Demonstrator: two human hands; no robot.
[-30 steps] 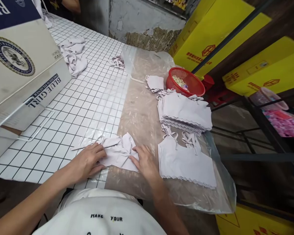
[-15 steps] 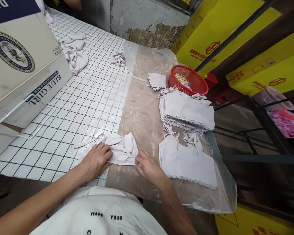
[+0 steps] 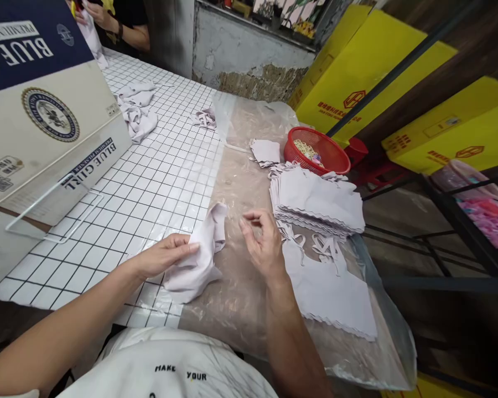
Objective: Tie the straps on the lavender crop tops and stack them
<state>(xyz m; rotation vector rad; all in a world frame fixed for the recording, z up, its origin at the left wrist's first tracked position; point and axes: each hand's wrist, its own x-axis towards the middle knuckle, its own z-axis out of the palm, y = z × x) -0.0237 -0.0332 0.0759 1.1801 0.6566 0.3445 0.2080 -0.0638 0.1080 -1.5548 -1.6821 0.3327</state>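
My left hand grips a crumpled pale lilac strappy top, thumb on its upper side, and holds it partly raised over the table. The cloth hangs bunched, its lower end near the plastic sheet. To the right of it is my right hand, raised, with fingers loosely curved and apart from the thumb; nothing shows in it. Beside that hand lies a small flat pile of matching tops with looped straps. Behind it rises a thicker stack of tops, scalloped hems facing me.
A red basket with small rings stands behind the stack. On the left, a large carton with a white wire frame borders the gridded table. Crumpled garments lie farther back. Another person's hands hold cloth. A shelf frame stands right.
My left hand has lifted the top from its flattened place on the table, and the cloth now hangs bunched. My right hand has let go and risen. The view has shifted slightly.
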